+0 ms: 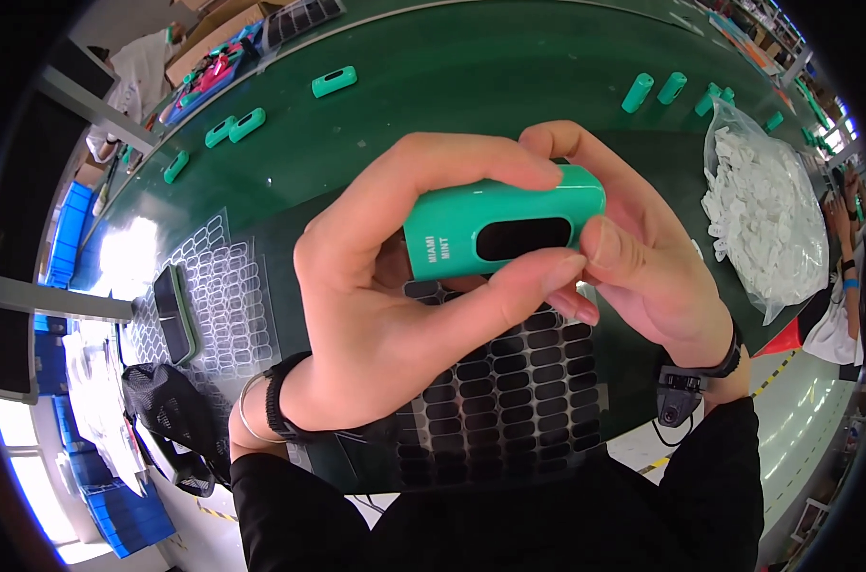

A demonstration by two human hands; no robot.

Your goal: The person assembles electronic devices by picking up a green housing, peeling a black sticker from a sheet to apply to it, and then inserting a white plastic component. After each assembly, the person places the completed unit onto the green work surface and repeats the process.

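A teal-green vape device (495, 202) with a glossy black oval window lies sideways between my two hands. My left hand (361, 286) is closed around its left end, index finger along the top edge and thumb along the bottom. My right hand (657, 262) grips the rounded right end, its thumb beside the window and near the left thumb tip. Parts of the right fingers are hidden behind the device. Beneath both hands, a sheet of black oval stickers (519, 386) lies on the dark work mat.
Similar green devices (335, 82) lie at the far left; others (637, 92) stand at the far right. A clear bag of white plastic parts (762, 214) sits on the right. Clear oval-patterned sheets (228, 319) carry a phone-like object (173, 315) on the left. Co-workers (135, 91) flank the table.
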